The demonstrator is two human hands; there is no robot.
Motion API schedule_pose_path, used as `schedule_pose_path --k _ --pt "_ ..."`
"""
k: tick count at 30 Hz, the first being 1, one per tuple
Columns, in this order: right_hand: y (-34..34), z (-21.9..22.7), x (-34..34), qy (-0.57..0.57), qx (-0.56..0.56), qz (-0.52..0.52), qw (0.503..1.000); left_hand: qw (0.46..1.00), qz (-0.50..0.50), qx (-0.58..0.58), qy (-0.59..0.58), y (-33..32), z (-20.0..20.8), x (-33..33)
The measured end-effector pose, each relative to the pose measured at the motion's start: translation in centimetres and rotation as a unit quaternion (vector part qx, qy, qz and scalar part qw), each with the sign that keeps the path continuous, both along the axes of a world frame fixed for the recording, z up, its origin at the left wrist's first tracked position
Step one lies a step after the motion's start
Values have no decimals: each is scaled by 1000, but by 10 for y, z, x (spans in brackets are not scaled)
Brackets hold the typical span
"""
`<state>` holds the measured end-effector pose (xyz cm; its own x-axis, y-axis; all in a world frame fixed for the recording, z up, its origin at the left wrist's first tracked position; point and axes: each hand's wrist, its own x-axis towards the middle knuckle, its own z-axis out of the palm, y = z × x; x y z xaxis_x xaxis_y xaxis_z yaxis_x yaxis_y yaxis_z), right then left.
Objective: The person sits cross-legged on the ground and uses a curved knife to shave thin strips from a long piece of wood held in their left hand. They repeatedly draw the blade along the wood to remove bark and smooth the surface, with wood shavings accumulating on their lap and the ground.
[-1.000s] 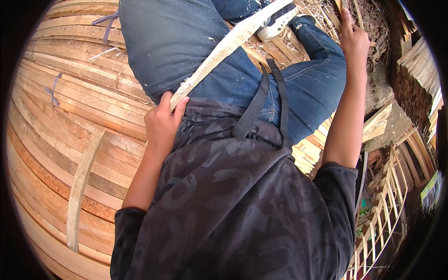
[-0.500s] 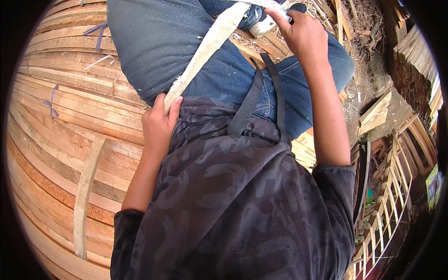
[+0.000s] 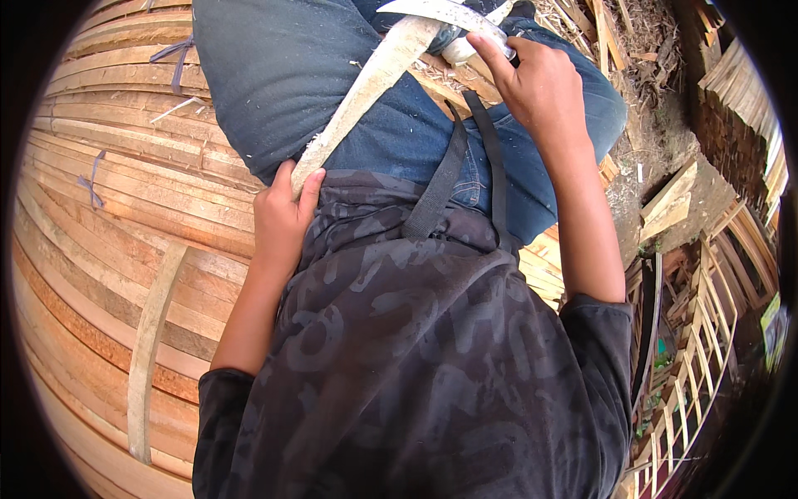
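My left hand (image 3: 281, 218) is closed around the narrow near end of a pale, rough piece of wood (image 3: 363, 90). The piece slants up and away across my jeans, growing wider toward its far part. My right hand (image 3: 542, 93) grips the handle of a knife (image 3: 449, 12) with a broad, curved, light-coloured blade, its thumb stretched along the base. The blade points left and lies across the far part of the wood, covering some of it. Most of the handle is hidden in my fist.
Long stacked planks (image 3: 125, 200) fill the left side, some tied with purple strips (image 3: 94, 179). A loose batten (image 3: 156, 349) lies across them. Wood chips (image 3: 648, 66) and offcuts are scattered at the far right. A slatted wooden frame (image 3: 690, 391) stands at lower right.
My right hand has drawn the knife slightly nearer and lower, so more of its blade shows over the wood. My left hand keeps its hold on the wood almost unmoved.
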<state>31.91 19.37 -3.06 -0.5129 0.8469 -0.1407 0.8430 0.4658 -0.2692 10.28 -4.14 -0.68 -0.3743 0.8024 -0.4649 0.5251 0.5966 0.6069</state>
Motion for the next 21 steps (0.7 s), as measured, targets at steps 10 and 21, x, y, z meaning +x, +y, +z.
schedule_pose_path --k 10,21 --pt "56 -19 19 -29 63 -61 996 997 -14 -6 78 1 11 6" --pt "-31 6 24 185 -185 -158 952 997 38 -39 54 -19 27 4"
